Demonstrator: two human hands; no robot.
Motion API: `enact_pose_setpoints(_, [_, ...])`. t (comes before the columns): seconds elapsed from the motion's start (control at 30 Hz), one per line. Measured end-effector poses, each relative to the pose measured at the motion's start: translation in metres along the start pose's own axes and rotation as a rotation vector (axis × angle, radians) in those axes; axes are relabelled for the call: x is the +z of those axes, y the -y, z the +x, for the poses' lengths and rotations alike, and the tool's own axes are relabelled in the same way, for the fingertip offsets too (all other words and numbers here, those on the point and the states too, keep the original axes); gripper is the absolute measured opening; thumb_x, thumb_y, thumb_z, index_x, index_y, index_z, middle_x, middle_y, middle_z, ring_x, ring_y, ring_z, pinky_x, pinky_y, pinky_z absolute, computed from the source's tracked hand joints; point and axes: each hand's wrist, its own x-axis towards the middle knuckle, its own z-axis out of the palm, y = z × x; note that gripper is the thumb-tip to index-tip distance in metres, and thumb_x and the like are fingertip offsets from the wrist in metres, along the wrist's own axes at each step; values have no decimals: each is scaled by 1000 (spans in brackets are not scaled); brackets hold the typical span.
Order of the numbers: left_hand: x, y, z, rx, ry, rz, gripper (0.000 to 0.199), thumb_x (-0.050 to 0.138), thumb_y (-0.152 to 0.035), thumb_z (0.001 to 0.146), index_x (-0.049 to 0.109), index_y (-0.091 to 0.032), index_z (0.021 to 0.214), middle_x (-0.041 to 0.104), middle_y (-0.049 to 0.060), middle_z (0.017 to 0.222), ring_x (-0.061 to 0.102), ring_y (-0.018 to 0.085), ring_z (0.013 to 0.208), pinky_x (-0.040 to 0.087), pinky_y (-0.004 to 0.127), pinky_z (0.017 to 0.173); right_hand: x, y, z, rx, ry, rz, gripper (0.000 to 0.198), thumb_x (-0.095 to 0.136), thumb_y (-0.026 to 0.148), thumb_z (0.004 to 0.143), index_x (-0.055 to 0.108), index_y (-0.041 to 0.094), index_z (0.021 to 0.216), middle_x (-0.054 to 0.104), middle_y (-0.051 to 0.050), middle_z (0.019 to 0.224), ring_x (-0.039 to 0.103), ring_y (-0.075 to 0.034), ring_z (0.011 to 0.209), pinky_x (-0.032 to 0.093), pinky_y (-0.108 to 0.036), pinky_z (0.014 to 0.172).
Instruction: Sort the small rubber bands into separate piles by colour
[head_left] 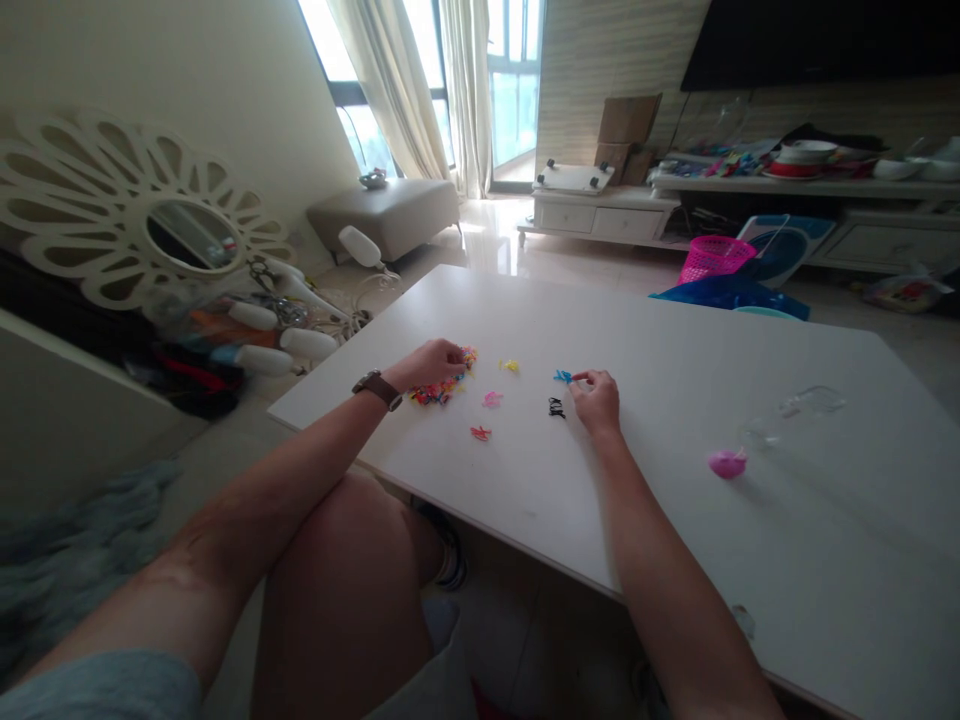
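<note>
My left hand [437, 362], with a watch on its wrist, reaches into a mixed heap of small coloured elastic bands [433, 394]. Its fingers are bent together, and anything between them is hidden. My right hand [598, 398] has thumb and forefinger together at the edge of a small group of blue elastic bands [562, 376]. Just below that group lie black bands [556, 408]. Between the hands are yellow bands [511, 366], pink bands [491, 399] and red bands [481, 433], each colour in its own little group on the white table [517, 490].
On the table's right lie a pink rounded object [727, 463] and a clear plastic piece [812, 401]. Beyond the far edge stands a pink basket [716, 260] beside blue plastic. A lamp with white shades [308, 344] sits off the left edge.
</note>
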Motion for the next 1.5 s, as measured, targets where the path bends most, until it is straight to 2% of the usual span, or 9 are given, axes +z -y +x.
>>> enact_pose_setpoints(0.07, [-2,14,1,-52,-122,20,20,63,-35,74,72,-17,74,63,1,64,50,13,59,34,26,55,0,0,0,2,1,1,12,62,28,77,71,21,83,65,-8,97,57,-26,93,45,-42,94])
enact_pose_setpoints(0.17, [0,31,1,-135,-183,12,20,64,-33,70,74,-16,76,68,4,72,55,15,65,37,26,58,0,0,1,-2,-3,2,12,63,27,77,71,21,82,64,-8,96,57,-26,92,45,-42,95])
enact_pose_setpoints(0.3, [7,41,1,-147,-137,-11,19,68,-33,65,75,-17,74,69,4,72,58,17,67,39,27,60,1,-1,1,-9,-17,-2,11,63,29,78,70,21,81,64,-8,95,56,-25,91,45,-43,95])
enact_pose_setpoints(0.5, [18,42,5,-102,-105,-1,30,73,-38,63,78,-17,83,69,2,73,57,17,66,41,27,61,2,-2,1,-21,-27,-7,12,62,30,78,71,22,80,64,-8,93,55,-25,91,46,-42,94])
enact_pose_setpoints(0.67, [24,41,7,-107,-83,3,27,71,-33,64,76,-18,85,69,1,72,57,16,62,41,27,59,2,-1,1,-15,-16,-8,11,62,26,77,71,21,81,64,-8,94,56,-25,91,45,-42,94])
enact_pose_setpoints(0.93, [21,37,6,-141,-85,-53,14,68,-32,68,71,-18,70,66,1,65,54,15,57,37,28,57,1,1,1,-11,-10,2,9,63,23,75,70,21,80,64,-8,94,57,-25,92,45,-41,97])
enact_pose_setpoints(1.07, [19,38,7,-181,-109,-68,18,67,-35,72,71,-17,74,61,-1,57,51,14,53,35,27,55,1,1,0,-2,-12,7,8,63,23,76,70,21,79,65,-8,95,57,-25,92,44,-41,97])
enact_pose_setpoints(1.17, [17,41,8,-146,-151,-63,23,66,-38,75,72,-17,79,64,0,61,54,14,57,36,26,56,1,1,0,1,-11,15,7,63,24,76,70,21,79,65,-8,95,57,-25,92,44,-41,96])
enact_pose_setpoints(1.5, [23,45,9,-98,-104,-31,17,72,-30,65,73,-16,76,70,2,70,60,16,64,43,26,59,2,0,0,-2,-10,19,7,63,22,74,70,22,76,64,-7,92,57,-26,91,44,-42,94])
